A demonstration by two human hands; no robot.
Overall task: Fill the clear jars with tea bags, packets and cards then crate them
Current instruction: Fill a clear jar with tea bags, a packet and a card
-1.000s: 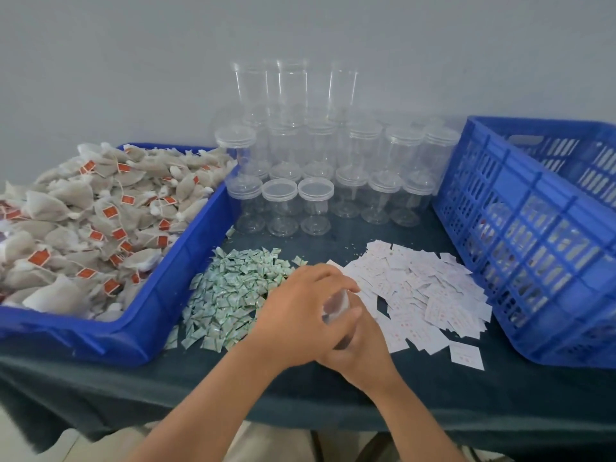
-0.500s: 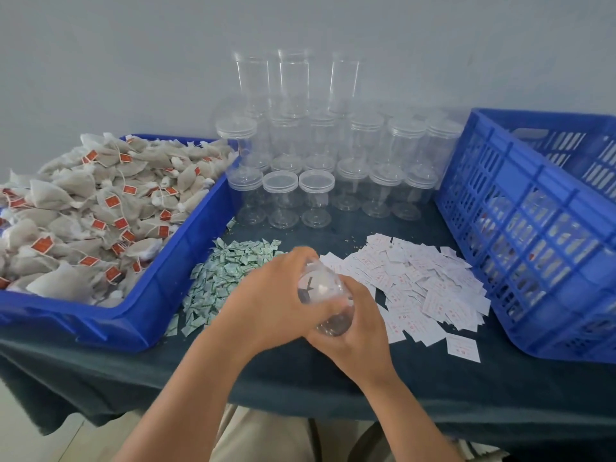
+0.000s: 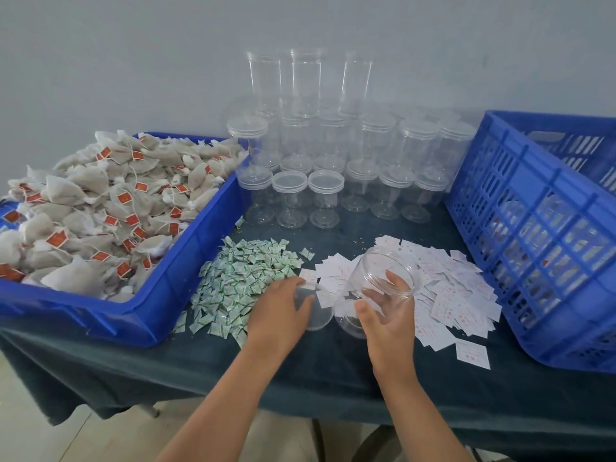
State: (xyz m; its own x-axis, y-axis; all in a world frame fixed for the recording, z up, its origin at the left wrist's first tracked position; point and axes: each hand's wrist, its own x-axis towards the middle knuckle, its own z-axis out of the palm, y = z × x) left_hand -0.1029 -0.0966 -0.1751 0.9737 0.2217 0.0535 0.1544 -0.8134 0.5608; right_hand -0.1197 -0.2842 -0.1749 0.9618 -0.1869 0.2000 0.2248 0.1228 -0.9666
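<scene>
The open clear jar (image 3: 375, 271) tilts over the near edge of the white card pile (image 3: 456, 295), the right hand (image 3: 386, 325) curling its fingers round the wall. The left hand (image 3: 276, 311) clutches the lid (image 3: 320, 311) just left of that pile. Slick plastic in a one-handed hold: a slip could send it rolling and scatter cards, or lose the lid among the green packets (image 3: 240, 285) further left.

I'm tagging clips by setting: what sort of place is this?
Probably a small hand-packing workstation: a blue tray heaped with tea bags, rows of empty clear jars, and a blue crate beside loose piles of packets and cards.
</scene>
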